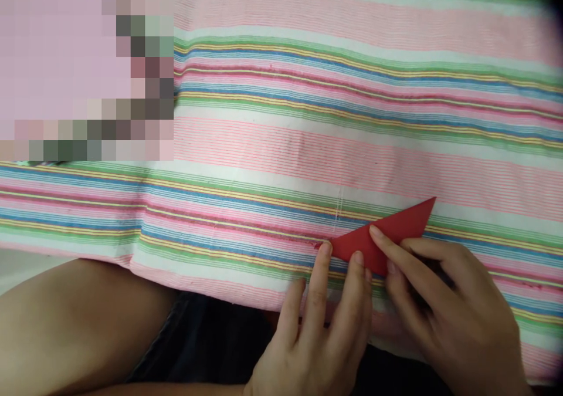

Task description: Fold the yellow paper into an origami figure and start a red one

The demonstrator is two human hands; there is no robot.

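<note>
A folded piece of red paper (pixel 398 232), roughly triangular with a sharp tip at the upper right, lies on the striped cloth near its front edge. My left hand (pixel 323 331) is open, its fingers spread, and its fingertips press on the paper's left end and lower edge. From the right, my right hand (pixel 457 296) grips the paper, with the index finger stretched across its face and the thumb by its lower edge. The other fingers of that hand are bent and partly hidden.
The striped cloth (pixel 264 144) has a few creases and covers the surface. A bare leg (pixel 83 325) and dark clothing (pixel 211 343) are below its front edge. A pixelated patch hides the upper left.
</note>
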